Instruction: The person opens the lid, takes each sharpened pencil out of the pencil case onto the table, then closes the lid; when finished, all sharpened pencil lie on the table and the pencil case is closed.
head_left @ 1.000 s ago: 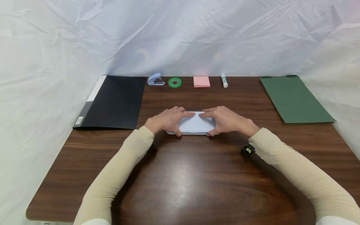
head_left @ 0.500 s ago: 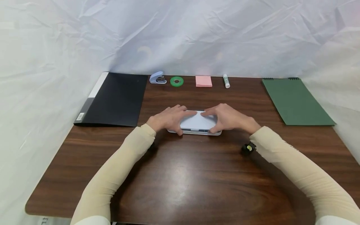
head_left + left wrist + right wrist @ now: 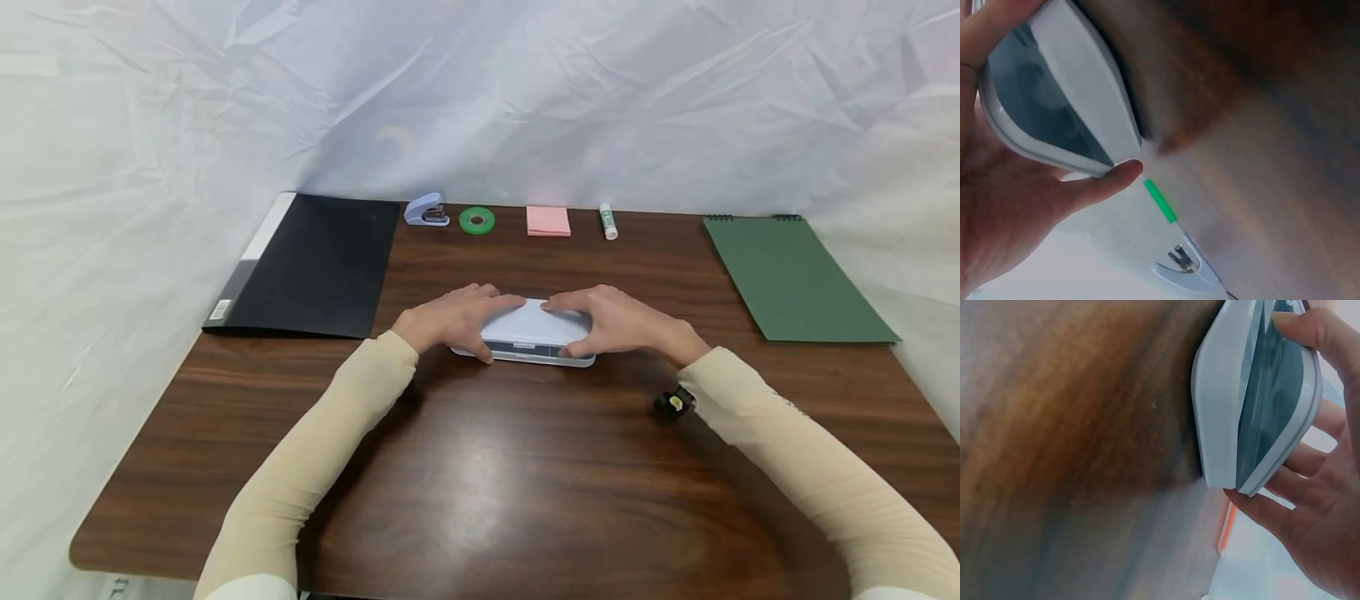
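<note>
A white pencil case (image 3: 517, 321) lies lengthwise on the dark wooden table, its lid raised a little along the near edge. My left hand (image 3: 459, 320) grips the lid's left end, thumb at the front and fingers reaching over the top. At the other end my right hand (image 3: 624, 320) holds the lid the same way. Both wrist views show the gap: the left one has the white base (image 3: 1082, 69) below a grey inner space, and the right one shows the base (image 3: 1219, 400) with the lid tilted away from it. What is inside stays dark.
A black folder (image 3: 315, 267) lies left and a green spiral notebook (image 3: 798, 279) right. Along the back stand a light-blue stapler (image 3: 425, 210), green tape roll (image 3: 477, 221), pink sticky notes (image 3: 548, 221) and glue stick (image 3: 608, 222). White sheeting (image 3: 480, 100) hangs behind the table.
The pencil case's lid has come up at its front edge, from closed to slightly ajar, as both hands lift it. The head view has shifted a little.
</note>
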Available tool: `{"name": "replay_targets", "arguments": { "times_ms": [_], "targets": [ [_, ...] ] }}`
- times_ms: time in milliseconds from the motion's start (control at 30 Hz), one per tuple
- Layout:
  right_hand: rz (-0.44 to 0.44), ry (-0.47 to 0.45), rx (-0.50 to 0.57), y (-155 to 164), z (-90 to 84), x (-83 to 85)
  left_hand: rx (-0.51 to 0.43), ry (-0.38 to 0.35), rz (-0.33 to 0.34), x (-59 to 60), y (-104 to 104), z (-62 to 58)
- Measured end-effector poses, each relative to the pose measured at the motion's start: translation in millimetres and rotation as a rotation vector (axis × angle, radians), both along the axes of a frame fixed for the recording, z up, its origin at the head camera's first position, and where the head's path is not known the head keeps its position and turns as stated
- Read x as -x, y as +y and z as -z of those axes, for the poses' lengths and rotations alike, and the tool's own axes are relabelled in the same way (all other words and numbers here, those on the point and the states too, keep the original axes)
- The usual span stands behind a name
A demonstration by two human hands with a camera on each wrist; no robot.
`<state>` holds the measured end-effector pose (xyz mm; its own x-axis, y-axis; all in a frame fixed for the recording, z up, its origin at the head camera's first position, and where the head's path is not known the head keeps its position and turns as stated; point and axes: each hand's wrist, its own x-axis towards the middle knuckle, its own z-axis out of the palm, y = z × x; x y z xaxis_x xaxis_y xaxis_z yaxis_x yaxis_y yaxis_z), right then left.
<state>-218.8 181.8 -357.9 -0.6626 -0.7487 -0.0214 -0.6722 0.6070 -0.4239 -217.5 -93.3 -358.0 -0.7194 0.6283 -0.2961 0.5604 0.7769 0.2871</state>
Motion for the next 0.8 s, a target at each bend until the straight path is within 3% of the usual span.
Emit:
{"name": "replay_targets", "arguments": {
  "times_ms": [167,333,467,800],
  "targets": [
    [0.011,-0.068,0.017,3,2.5,-3.1,-0.046,-0.021,-0.038,0.7,-12,3.8],
    [0.059,-0.161,0.027,6,-0.9,-2.5,-0.161,-0.09,-0.075,1.9,-27,3.5],
    [0.073,-0.19,0.076,9,-0.6,2.4,-0.203,-0.137,-0.112,2.7,-35,2.0],
    [0.1,-0.253,0.2,12,-2.8,10.7,-0.228,-0.13,-0.228,3.6,-39,-1.1]
  ]
}}
